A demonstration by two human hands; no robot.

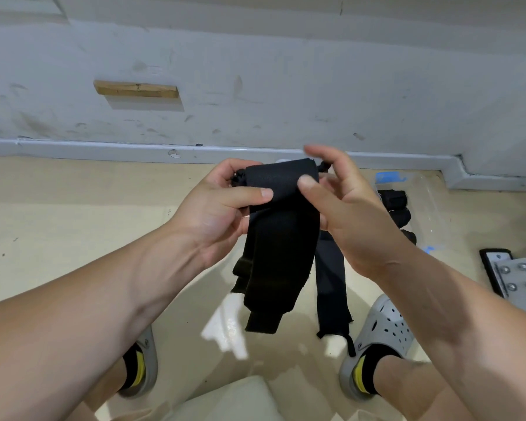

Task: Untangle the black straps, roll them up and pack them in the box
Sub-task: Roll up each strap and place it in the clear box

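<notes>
Both forearms angled inward, wrists raised. Left hand (222,208) pinched the folded top of the black straps (280,238), thumb across the front. Right hand (343,214) pinched the same fold, thumb in front, upper fingers lifted. Strap tails hung free. The clear box (431,208) sat on the floor beyond, to the right, with rolled straps (395,205) inside.

box (432,205) half hidden, plate (520,278) cropped (right edge)

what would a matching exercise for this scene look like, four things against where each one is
Things:
1 black strap
2 clear box
3 wooden block
4 grey clog

Places:
a on the wall
b worn by the person
c gripped by the left hand and the right hand
d on the floor, holding rolled straps

Pairs: 1-c, 2-d, 3-a, 4-b
</notes>
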